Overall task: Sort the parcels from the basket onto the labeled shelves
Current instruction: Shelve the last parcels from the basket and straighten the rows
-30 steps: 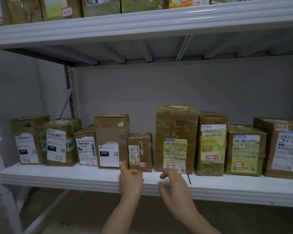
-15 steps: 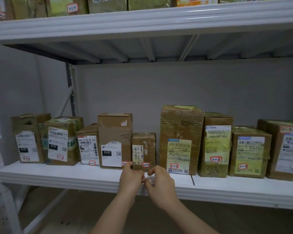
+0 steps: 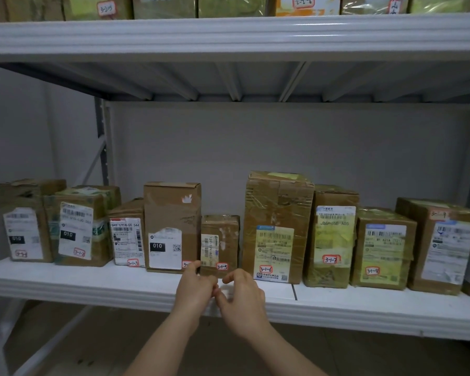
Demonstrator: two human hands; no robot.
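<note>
Parcels stand in a row along the white shelf (image 3: 92, 283); tallest, 3-1-6 parcel (image 3: 277, 226). Small 3-1-5 parcel (image 3: 219, 244) sits just left of it. Left hand (image 3: 197, 287) and right hand (image 3: 242, 297), fingers curled, empty, meet before the 3-1-5 parcel.

You have a row of taped brown cardboard parcels (image 3: 278, 226) standing upright, side by side on the white lower shelf (image 3: 92, 283), each bearing a red-outlined handwritten tag such as 3-1-5 and 3-1-6.

Both hands meet in front of the small parcel (image 3: 219, 244) marked 3-1-5 on the white shelf (image 3: 92, 283). The left hand (image 3: 195, 287) and right hand (image 3: 243, 299) touch fingertips, holding nothing visible.
</note>
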